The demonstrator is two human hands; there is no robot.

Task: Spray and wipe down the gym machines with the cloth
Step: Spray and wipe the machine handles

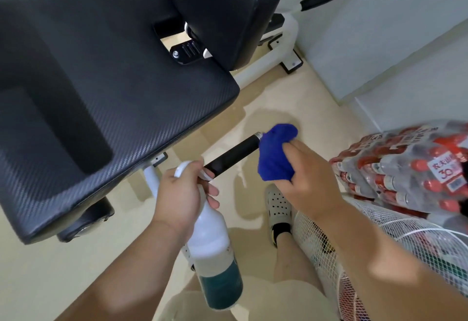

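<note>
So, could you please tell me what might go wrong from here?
The spray bottle in the left hand sits close to the black handle, with the blue cloth in the right hand at its tip; overspray could reach the floor, which may already be damp near the shoe, so a slip is possible.
The fan grille and pack of bottled water crowd the right arm; a wide wipe could knock them.

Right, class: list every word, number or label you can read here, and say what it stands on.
"农夫山" on the white label of the wrapped bottle pack.
"30" below it, same label.
Remaining pack print: too blurred.
The spray bottle: nothing readable.
</note>
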